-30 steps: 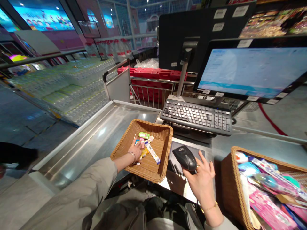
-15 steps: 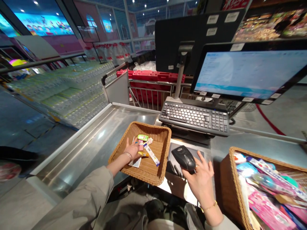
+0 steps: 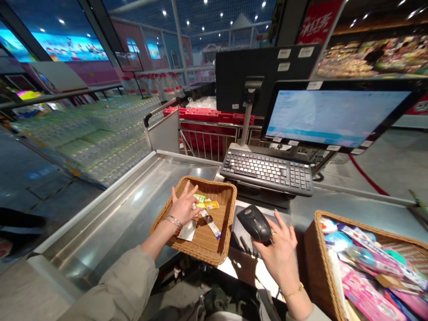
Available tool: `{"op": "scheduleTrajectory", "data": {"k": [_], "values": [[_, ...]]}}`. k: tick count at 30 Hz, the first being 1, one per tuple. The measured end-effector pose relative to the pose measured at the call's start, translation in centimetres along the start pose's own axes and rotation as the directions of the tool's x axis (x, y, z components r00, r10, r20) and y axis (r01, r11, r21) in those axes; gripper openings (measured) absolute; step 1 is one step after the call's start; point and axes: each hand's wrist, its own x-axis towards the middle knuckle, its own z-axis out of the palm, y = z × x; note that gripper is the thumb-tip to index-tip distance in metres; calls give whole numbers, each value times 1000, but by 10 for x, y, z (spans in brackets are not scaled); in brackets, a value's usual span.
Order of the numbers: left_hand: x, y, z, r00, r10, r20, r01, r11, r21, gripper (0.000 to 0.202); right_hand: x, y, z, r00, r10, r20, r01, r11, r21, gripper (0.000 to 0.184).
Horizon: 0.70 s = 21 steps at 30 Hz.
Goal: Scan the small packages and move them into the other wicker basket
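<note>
My left hand (image 3: 182, 208) is over the left wicker basket (image 3: 219, 257), thumb and forefinger pinched on a small yellow packet (image 3: 211, 205), the other fingers spread. Just beyond the fingertips is a green packet (image 3: 199, 198). A slim white-and-blue packet (image 3: 211, 225) lies slantwise on the basket floor, and a flat white packet (image 3: 187, 231) rests below my left wrist. A black barcode scanner (image 3: 254, 223) is in my right hand (image 3: 279, 245), beside the basket, its head pointing up and left. My right palm hides the scanner's lower part.
A second wicker basket (image 3: 319, 249), full of colourful packaged goods, stands at the right. Behind the scanner are a black keyboard (image 3: 267, 171) and a lit monitor (image 3: 334, 118). A metal counter (image 3: 133, 191) with a raised edge runs along the left; a cart (image 3: 203, 138) stands beyond.
My left hand has risen slightly off the basket floor, with the yellow packet now between thumb and forefinger. The scanner stays in my right hand. The view has tilted up a little.
</note>
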Motion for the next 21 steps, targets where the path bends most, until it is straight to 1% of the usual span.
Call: {"op": "scheduleTrajectory", "data": {"k": [4, 8, 14, 21], "values": [[4, 22, -13, 995, 71, -70, -73, 997, -27, 22, 1, -1, -6, 1000, -2, -19, 1, 1000, -22, 21], [11, 42, -19, 980, 142, -137, -149, 988, -41, 20, 0, 1, -13, 999, 13, -31, -14, 999, -33, 19], [25, 63, -21, 954, 202, -222, -227, 969, -95, 21, -3, 2, -24, 999, 29, -36, -31, 998, -53, 13], [37, 85, -20, 896, 266, -356, -329, 935, -129, 16, -8, 5, -35, 999, 25, -37, -29, 994, -103, 18]]}}
